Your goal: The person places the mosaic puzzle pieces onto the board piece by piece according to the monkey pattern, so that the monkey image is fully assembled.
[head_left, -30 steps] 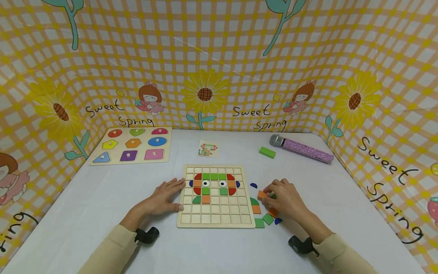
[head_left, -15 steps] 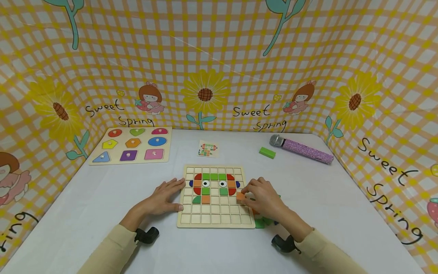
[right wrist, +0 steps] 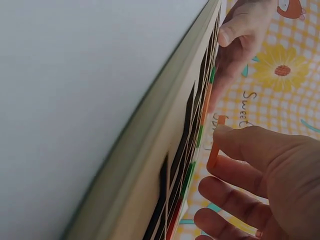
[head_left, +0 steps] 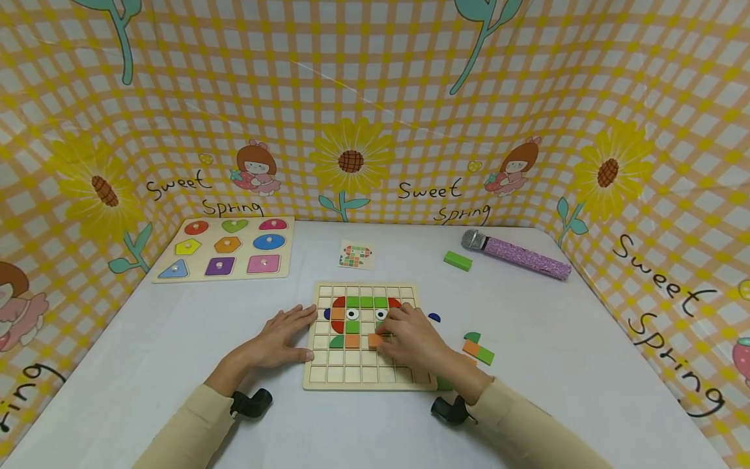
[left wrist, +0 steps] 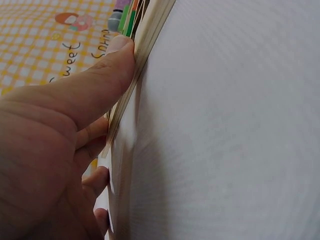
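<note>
A wooden grid board (head_left: 328, 376) lies in the middle of the table, with coloured tiles set in it like a face with two eyes. My right hand (head_left: 416, 335) is over the board's right half, pinching an orange square tile (head_left: 375, 341) between thumb and index finger. In the right wrist view that orange tile (right wrist: 216, 145) stands on edge, close over the board. My left hand (head_left: 281, 339) rests along the board's left edge, its fingers extended. The left wrist view shows the left thumb (left wrist: 112, 65) against the board's side.
Loose tiles lie right of the board: a blue half-circle (head_left: 434, 318), a green square (head_left: 485, 355) and others partly hidden by my right arm. Behind are a pattern card (head_left: 355, 255), a green block (head_left: 458, 261), a glittery microphone (head_left: 521, 255) and a knobbed shape puzzle (head_left: 225, 251).
My right hand has picked the orange tile from the loose pile and carried it left over the board. Several loose tiles are uncovered again. The left hand has stayed in place.
</note>
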A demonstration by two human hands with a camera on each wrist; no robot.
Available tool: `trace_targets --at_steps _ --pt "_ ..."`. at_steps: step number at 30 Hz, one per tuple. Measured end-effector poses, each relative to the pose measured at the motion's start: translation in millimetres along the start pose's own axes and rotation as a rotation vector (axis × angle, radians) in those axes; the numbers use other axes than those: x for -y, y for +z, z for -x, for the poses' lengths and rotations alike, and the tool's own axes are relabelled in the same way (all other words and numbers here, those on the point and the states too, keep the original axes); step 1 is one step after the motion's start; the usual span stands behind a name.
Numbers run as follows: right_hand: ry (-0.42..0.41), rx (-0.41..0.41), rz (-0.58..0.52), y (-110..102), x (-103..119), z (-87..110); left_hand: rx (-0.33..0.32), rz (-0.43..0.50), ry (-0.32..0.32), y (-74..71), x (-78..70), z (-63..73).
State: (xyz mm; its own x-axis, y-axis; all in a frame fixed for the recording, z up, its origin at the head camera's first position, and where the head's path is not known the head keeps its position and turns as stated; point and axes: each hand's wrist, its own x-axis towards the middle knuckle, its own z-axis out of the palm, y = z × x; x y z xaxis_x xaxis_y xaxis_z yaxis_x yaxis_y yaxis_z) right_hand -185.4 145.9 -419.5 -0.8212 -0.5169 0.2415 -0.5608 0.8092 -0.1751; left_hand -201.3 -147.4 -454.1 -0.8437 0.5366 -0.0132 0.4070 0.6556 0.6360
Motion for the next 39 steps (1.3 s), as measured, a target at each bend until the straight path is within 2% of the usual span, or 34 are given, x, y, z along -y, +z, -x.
trace_targets --at_steps 5,11,39 --pt "-0.011 0.027 -0.002 3.7 3.4 -5.1 -0.019 -0.001 0.03 0.3 -0.5 1.2" --pt "-0.027 0.053 0.019 6.7 4.9 -7.9 0.005 -0.013 0.003 -0.6 0.7 0.7" --pt "-0.025 0.054 0.023 8.8 5.0 -9.0 0.014 -0.022 0.001 -1.5 0.6 -0.3"
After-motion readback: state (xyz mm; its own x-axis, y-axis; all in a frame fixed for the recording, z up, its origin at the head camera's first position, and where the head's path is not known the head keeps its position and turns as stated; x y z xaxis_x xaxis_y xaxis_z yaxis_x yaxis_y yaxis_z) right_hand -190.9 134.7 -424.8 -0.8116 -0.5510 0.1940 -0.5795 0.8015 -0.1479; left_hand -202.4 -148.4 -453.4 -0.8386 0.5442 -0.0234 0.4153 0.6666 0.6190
